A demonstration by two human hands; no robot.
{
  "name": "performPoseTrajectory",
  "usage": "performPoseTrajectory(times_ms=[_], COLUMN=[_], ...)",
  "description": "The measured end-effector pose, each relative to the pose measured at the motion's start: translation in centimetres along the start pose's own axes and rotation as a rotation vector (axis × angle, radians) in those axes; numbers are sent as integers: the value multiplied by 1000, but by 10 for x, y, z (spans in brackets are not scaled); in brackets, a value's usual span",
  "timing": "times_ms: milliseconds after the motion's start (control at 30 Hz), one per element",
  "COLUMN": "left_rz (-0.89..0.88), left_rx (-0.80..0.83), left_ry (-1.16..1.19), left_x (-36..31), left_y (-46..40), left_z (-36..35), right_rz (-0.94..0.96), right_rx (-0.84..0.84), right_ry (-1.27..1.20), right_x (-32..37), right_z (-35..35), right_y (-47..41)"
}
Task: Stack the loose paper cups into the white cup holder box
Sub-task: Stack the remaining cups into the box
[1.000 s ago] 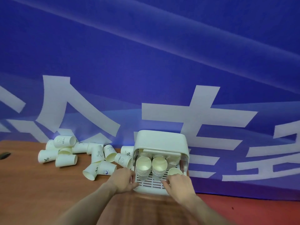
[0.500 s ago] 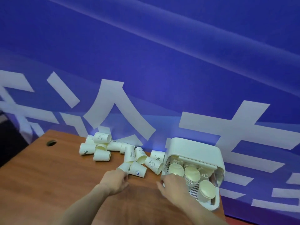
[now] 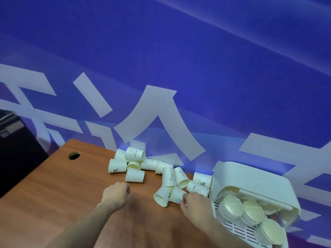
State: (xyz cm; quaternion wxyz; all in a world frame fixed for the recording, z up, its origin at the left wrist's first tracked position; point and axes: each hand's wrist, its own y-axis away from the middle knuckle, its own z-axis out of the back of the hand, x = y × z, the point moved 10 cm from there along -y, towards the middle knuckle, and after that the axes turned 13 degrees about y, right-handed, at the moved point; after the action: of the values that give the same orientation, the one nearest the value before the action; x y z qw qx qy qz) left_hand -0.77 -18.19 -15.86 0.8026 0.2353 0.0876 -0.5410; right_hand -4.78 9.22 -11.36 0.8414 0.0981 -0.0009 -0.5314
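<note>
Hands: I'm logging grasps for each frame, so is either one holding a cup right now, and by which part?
The left hand holds nothing. The right hand touches a lying cup at its base end; whether it grips cannot be told.

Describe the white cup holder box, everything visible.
The white cup holder box looks like smooth, matte plastic with rounded corners. It sits at the table's right end against the blue banner, its open front facing the camera. A slatted white tray forms its floor and juts forward. Inside are at least three nested stacks of paper cups, mouths outward. A loose cup rests against its left wall. Neither hand touches it.
</note>
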Motion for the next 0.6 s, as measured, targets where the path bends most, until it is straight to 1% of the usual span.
performPoseTrajectory(times_ms=[233,333,433,500,600], left_rz=[168,236,293,306,237], left_rx=[-53,-72,-50,-43,-28], left_ry=[217,286,376,436,508], left_x=[53,73,92,97,90], left_y=[-46,-65,-84,-93,-106], left_z=[0,-5,-19,-26,-33], right_rz=[-12,6,36,31,-13], right_rx=[75,108,146,155,72], right_ry=[37,113,200,234,241], right_x=[15,22,30,32,29], right_z=[-27,-41,-56,-64,-66], right_y=[-59,-86,-111,-121,-134])
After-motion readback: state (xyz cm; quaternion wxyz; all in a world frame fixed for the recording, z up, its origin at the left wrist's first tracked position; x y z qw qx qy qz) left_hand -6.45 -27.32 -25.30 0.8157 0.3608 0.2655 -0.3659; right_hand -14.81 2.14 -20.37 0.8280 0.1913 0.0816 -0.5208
